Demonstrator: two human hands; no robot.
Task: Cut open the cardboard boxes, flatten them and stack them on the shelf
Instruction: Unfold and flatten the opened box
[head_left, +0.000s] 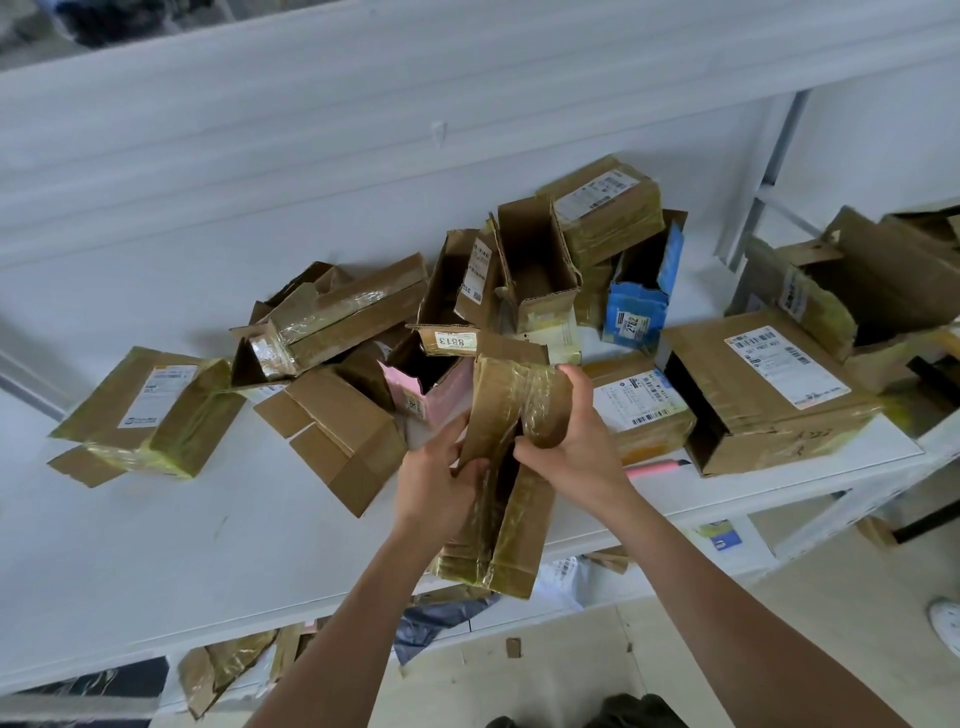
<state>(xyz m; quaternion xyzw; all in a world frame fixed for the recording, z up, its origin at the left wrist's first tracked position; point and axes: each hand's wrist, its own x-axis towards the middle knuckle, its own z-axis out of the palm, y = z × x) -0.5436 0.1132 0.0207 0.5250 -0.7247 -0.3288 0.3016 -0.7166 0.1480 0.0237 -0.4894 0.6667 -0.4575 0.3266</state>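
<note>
Taped brown cardboard box, split open, upright above white shelf edge, opened boxes behind.

I see a white shoe on the floor at far right, and a grey plastic bag under the shelf's front edge.

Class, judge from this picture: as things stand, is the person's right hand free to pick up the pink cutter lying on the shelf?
Probably not yet. The right hand grips the taped box, as does the left hand. The pink cutter lies uncovered just beside it, so letting go would leave the way free.
</note>
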